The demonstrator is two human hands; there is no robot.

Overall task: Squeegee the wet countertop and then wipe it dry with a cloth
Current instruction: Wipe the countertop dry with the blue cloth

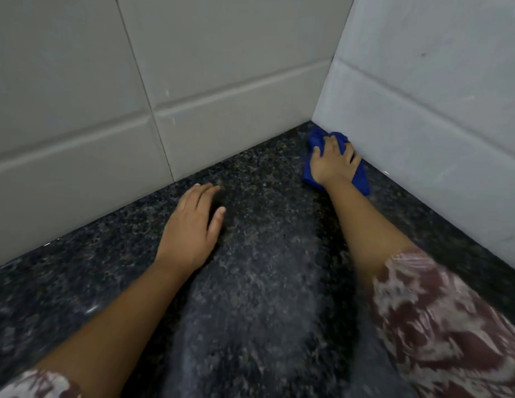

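Note:
A dark speckled granite countertop (pixel 250 282) fills the lower part of the view and runs into a corner between two tiled walls. My right hand (pixel 334 160) presses a crumpled blue cloth (pixel 361 179) onto the counter in that far corner, right against the right wall. My left hand (pixel 193 225) lies flat on the counter near the back wall, palm down, fingers slightly apart, holding nothing. No squeegee is in view.
Grey tiled back wall (pixel 135 81) and pale tiled right wall (pixel 423 96) meet at the corner (pixel 312 122) and bound the counter. Patterned maroon-and-white sleeves cover both upper arms at the bottom of the view.

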